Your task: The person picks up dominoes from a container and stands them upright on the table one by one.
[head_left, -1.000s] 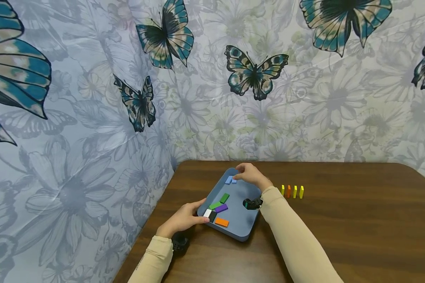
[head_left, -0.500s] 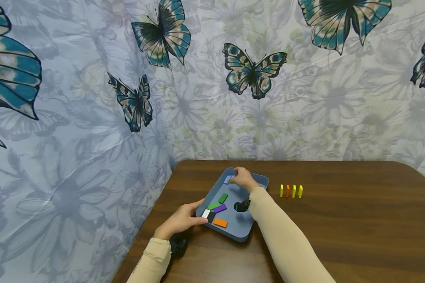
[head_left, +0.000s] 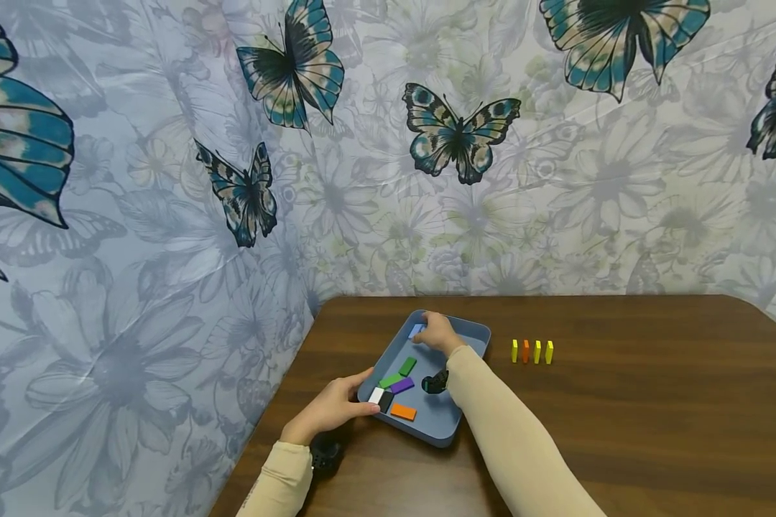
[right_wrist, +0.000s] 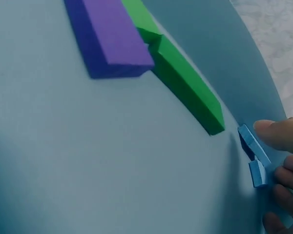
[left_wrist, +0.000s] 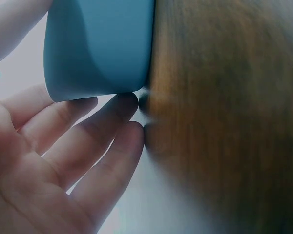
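At two light-blue blocks (right_wrist: 257, 174), the right grip (head_left: 439, 332) is reaching in, its hold unclear; the left grip (head_left: 332, 408) is holding the blue tray (head_left: 435, 416).

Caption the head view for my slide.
Left hand grips a tray, right hand at light-blue blocks inside; four more blocks stand upright on the table.

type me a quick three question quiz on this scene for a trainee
1. How many small rectangular blocks stand upright on the brown wood-grain table?
2. Which lies nearest the right hand: A) the purple rectangular block, B) the light-blue rectangular blocks, C) the white rectangular block?
3. True or false: the left hand touches the blue-grey, round-cornered tray.

Key: 1. Four. 2. B. 3. True.
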A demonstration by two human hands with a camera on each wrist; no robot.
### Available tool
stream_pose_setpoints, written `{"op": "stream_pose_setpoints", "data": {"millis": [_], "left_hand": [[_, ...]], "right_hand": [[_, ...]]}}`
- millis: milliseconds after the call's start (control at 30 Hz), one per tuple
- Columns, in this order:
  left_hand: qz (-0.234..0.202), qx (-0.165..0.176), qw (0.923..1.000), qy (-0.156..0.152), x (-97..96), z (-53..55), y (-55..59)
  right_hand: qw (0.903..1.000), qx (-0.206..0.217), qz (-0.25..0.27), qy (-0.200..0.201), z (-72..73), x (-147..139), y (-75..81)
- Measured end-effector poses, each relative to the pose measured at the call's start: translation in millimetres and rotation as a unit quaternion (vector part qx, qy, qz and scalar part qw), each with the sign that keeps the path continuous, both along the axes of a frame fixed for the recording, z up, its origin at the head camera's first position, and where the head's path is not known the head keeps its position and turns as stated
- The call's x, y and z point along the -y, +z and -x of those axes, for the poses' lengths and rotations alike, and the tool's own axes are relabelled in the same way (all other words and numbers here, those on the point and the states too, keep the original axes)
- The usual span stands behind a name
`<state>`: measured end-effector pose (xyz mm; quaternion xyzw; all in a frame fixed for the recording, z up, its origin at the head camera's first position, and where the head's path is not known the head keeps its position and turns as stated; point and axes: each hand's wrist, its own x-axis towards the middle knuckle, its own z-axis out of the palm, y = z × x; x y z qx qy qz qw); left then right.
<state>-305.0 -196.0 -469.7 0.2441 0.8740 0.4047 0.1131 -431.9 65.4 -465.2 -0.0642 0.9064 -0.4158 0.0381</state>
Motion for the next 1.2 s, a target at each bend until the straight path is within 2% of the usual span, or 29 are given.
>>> {"op": "stream_pose_setpoints", "data": {"millis": [300,767,1000,1200], "left_hand": [[-0.006,0.000,1.0000,0.001,-0.1,1.4,-0.9],[0.000,-0.006,1.0000,0.002,-3.9,-1.7,3.4],[0.016,-0.018,0.9997,0.008,-2.9,-0.1,-0.1],[0.016,-0.011,0.9998,0.007,-3.1,0.7,-1.5]], "right_hand": [[0.9983,-0.014,-0.051,-0.024,2.0,6,-0.7],[0.9949,-0.028,-0.078,-0.058,3.2,13,-3.8],[0.9924,-0.045,-0.103,-0.051,0.4,12,-4.0],[0.9919,-0.045,-0.109,-0.047,2.0,11,-9.3]]}}
